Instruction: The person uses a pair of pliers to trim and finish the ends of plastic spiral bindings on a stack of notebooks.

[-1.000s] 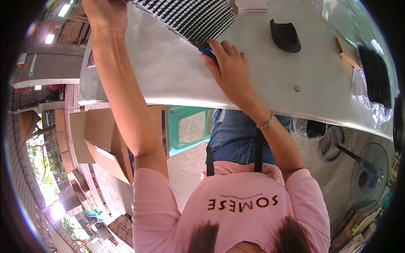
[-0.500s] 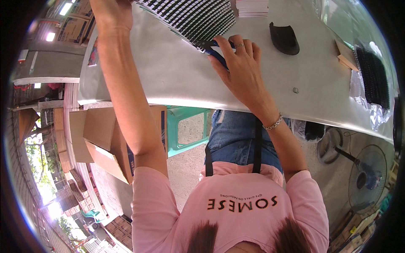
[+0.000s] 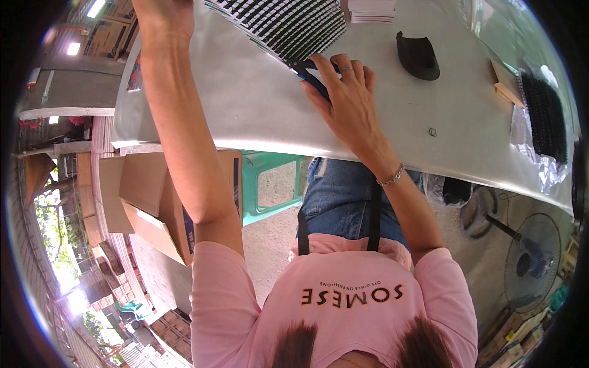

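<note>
My right hand point(image 3: 353, 101) is closed round blue-handled pliers point(image 3: 314, 78). Their dark jaws touch the lower corner of a sheet-like piece point(image 3: 285, 24) patterned with black and white rows, which runs off the top edge. Up at the top left is my left hand point(image 3: 169, 18), close to that piece's far end. Its fingers are cut off by the frame, so their grip is hidden. To the right lies a black, curved, scoop-shaped part point(image 3: 418, 56) on the table point(image 3: 245, 116).
Beyond the piece stands a white stack point(image 3: 372, 11). A small wire ring point(image 3: 432, 132) lies right of my hand. Black bristly strips point(image 3: 545, 116) in clear plastic and a cardboard piece point(image 3: 506, 86) are far right. Below are an open carton point(image 3: 147, 184), green stool point(image 3: 270, 214) and fan point(image 3: 532, 264).
The view has shifted slightly. The pliers stay at the piece's corner in my right hand, and my left arm holds nearly the same place.
</note>
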`<state>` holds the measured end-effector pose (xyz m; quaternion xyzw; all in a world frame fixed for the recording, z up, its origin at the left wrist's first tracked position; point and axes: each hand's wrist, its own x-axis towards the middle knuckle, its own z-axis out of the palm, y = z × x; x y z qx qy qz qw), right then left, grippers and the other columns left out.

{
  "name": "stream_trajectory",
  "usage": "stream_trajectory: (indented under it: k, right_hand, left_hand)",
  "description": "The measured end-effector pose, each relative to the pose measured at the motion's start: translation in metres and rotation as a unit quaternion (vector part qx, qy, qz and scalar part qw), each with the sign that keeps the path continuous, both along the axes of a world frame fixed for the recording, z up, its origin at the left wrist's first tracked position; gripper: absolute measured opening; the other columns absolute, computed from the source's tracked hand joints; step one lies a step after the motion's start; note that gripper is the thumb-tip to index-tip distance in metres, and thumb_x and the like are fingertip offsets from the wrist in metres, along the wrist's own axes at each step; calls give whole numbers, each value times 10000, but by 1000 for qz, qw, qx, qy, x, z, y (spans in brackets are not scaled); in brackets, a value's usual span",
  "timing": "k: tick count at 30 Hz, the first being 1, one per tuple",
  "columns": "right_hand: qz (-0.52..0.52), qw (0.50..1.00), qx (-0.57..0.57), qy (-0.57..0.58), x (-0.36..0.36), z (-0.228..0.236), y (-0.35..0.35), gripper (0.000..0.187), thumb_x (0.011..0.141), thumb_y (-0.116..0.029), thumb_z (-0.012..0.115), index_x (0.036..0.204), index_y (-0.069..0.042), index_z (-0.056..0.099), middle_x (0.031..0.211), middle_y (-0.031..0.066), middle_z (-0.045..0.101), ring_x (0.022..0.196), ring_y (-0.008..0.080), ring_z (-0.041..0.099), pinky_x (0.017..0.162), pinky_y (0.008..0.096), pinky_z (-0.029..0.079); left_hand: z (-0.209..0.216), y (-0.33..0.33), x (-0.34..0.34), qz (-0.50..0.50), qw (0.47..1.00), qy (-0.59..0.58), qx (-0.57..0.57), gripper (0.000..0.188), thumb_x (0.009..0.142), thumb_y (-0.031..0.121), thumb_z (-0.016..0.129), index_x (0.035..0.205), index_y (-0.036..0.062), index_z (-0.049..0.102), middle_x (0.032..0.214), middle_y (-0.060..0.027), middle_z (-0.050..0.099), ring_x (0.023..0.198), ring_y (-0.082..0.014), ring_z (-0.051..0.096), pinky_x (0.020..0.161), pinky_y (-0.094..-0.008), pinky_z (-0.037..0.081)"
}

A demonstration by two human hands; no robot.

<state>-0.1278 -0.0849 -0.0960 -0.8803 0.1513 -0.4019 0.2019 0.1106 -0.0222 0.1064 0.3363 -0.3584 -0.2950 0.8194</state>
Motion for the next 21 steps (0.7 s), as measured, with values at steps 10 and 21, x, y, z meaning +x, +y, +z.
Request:
stream_trajectory:
  k: [10, 21]
  right_hand:
    - [9, 1000, 22, 21, 0, 2, 1, 433, 941, -299, 664, 1294, -76, 550, 1069, 135, 578, 986, 293, 545, 909, 447, 397]
    - [172, 910, 331, 183, 3, 48, -37, 283, 991, -307, 607, 1000, -38, 695, 761, 173, 695, 745, 280, 713, 678, 439, 534]
  left_hand:
    - [2, 0, 7, -73, 991, 107, -15, 363, 1026, 268, 479, 1208, -4, 637, 1131, -95, 706, 1027, -192, 663, 915, -324, 521]
    - [5, -6, -11, 2, 995, 94, -37, 313, 991, 228, 524, 1188, 16, 641, 1103, -80, 711, 1007, -179, 665, 896, -312, 522]
